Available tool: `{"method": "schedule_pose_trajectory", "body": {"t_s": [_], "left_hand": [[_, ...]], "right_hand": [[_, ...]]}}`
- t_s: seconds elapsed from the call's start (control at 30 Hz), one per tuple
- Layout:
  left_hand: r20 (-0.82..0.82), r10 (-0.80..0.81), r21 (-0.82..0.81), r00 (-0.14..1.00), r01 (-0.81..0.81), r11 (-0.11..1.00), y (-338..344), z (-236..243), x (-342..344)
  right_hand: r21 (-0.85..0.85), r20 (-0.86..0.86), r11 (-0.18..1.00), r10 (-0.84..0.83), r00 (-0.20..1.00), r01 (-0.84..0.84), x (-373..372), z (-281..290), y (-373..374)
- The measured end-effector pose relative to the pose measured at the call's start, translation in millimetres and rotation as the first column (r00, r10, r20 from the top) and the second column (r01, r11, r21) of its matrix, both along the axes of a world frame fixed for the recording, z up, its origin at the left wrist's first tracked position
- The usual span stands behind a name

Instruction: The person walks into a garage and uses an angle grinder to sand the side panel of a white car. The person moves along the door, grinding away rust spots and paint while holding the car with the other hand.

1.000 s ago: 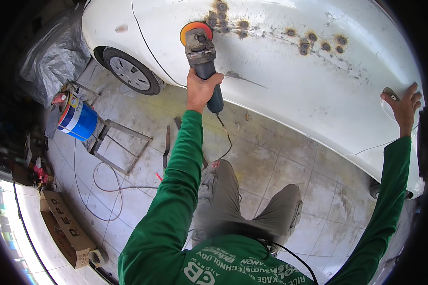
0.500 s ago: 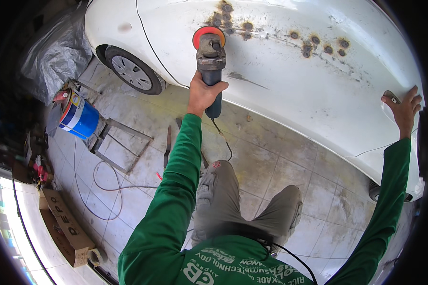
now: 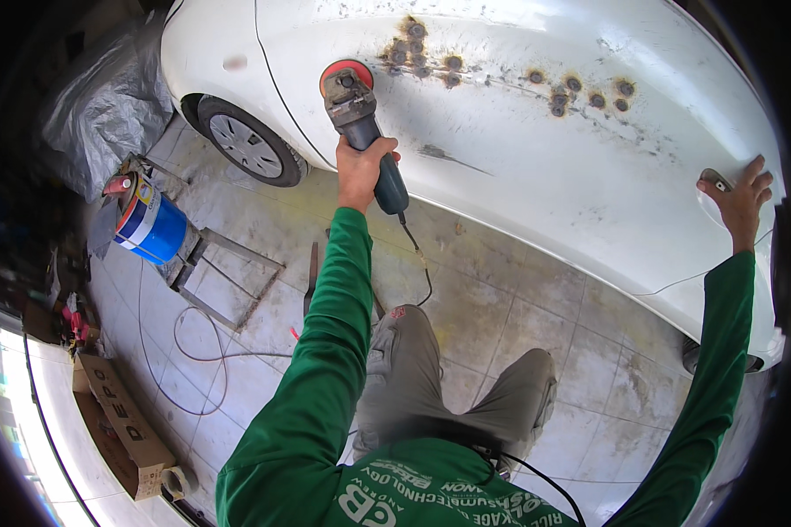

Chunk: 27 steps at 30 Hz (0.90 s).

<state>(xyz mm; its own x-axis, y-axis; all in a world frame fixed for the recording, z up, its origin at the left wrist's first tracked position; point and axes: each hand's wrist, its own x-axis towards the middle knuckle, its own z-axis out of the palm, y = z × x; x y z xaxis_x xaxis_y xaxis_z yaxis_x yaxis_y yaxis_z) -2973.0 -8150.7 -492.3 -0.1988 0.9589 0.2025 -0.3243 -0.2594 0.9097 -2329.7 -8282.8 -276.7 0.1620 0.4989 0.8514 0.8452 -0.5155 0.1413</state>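
Note:
My left hand (image 3: 363, 173) is closed on a dark angle grinder (image 3: 351, 112). Its red-orange round disc (image 3: 361, 72) lies at the white car door (image 3: 518, 158), just left of a cluster of rusty, dark spots (image 3: 417, 54). A second spotted patch (image 3: 573, 84) is farther right, with scuffs between and around. The grinder's cord (image 3: 422, 263) hangs down toward my knees. My right hand (image 3: 740, 198) rests with fingers spread on the door beside its handle (image 3: 714, 179) at the far right.
A wheel (image 3: 246, 140) is at upper left. Grey plastic sheeting (image 3: 105, 123), a blue-white bucket (image 3: 154, 230) by a metal frame (image 3: 230, 279), and a cardboard box (image 3: 123, 422) line the left side. A hose (image 3: 202, 351) loops across the tiled floor (image 3: 536, 334), beside my legs.
The grinder in my left hand first shifted right toward the rust spots, then moved back left, slightly past where it was a second ago. My right hand stays beside the handle.

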Motion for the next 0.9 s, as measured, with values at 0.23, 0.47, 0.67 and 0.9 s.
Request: {"method": "schedule_pose_trajectory", "body": {"t_s": [0.23,0.47,0.67,0.9], "left_hand": [[-0.231,-0.092,0.064,0.969,0.11,0.992,-3,11,8],[-0.083,-0.001,0.007,0.997,0.002,1.0,-2,22,-1],[-0.304,-0.035,0.043,0.952,0.051,0.998,-8,19,2],[-0.365,-0.047,0.02,0.93,0.058,0.998,-20,16,1]], "right_hand": [[0.009,-0.052,1.0,0.024,0.998,-0.023,-16,1,-5],[-0.014,-0.117,0.999,-0.03,0.993,0.029,-41,6,-10],[0.003,-0.076,1.0,-0.012,0.997,0.012,-33,0,-9],[0.054,-0.011,0.998,0.019,1.0,-0.018,-10,-4,-2]]}}
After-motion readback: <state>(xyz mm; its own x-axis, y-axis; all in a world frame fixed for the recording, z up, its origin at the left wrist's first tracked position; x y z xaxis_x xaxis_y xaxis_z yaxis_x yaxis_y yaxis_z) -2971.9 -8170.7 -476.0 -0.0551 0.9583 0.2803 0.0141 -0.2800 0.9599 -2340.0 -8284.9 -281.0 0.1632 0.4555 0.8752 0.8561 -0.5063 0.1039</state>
